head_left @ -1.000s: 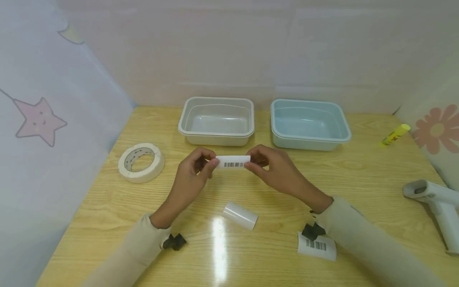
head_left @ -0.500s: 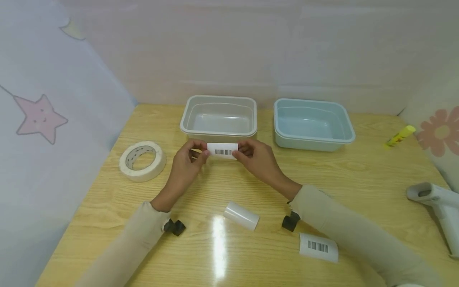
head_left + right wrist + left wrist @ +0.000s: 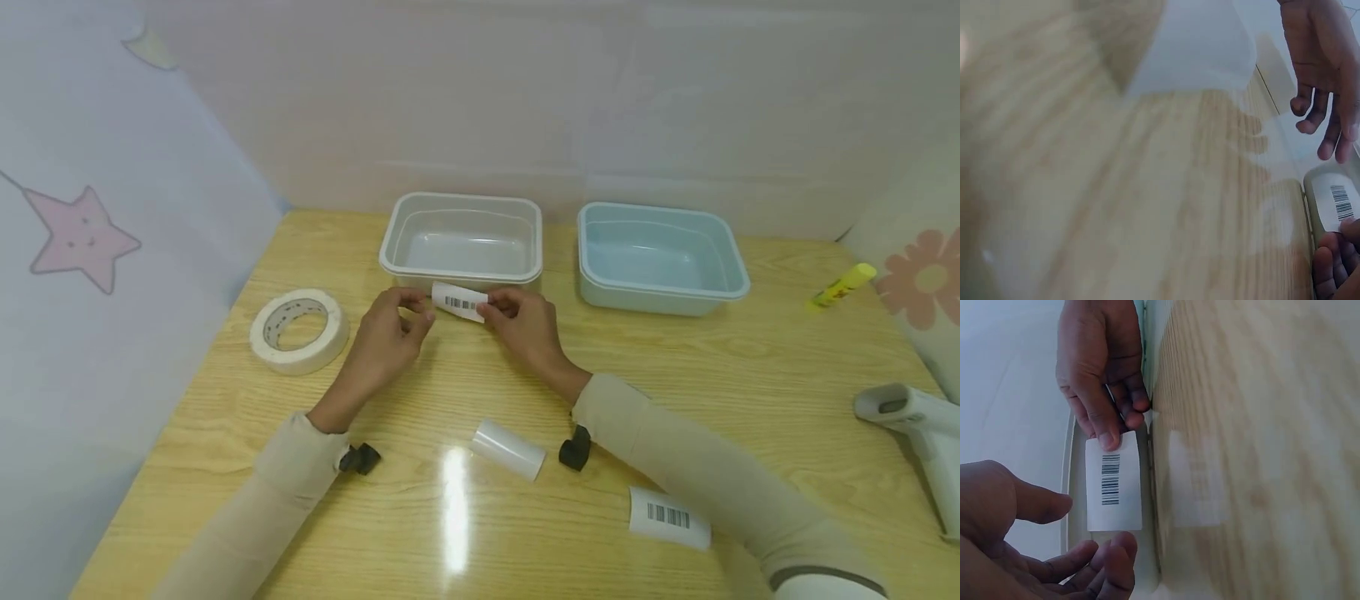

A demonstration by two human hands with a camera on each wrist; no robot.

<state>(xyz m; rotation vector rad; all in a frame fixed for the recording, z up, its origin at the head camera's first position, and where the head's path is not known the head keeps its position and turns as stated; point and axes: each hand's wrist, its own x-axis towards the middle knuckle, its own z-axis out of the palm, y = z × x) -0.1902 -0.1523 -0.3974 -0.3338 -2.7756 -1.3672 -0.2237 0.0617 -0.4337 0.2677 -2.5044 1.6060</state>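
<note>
A white barcode label [image 3: 456, 302] stands in front of the pale grey plastic tub [image 3: 408, 242]. My right hand [image 3: 531, 333] pinches the label's right end between thumb and fingers, as the left wrist view also shows. My left hand [image 3: 384, 337] is at the label's left end. In the left wrist view the left hand [image 3: 1029, 531] has its thumb and fingers spread apart, with a gap between them and the label [image 3: 1114, 481]. The label lies close against the tub's front side; whether all of it touches cannot be told.
A light blue tub [image 3: 660, 293] stands to the right. A masking tape roll [image 3: 326, 337] lies at left. Nearer are a curled white piece [image 3: 507, 450] and another barcode label [image 3: 667, 518]. At right are a yellow glue stick [image 3: 842, 286] and a white handheld scanner [image 3: 911, 425].
Both hands have moved forward with the label, from over the table to the grey tub's front side. The left fingers have let go of the label, which now tilts slightly.
</note>
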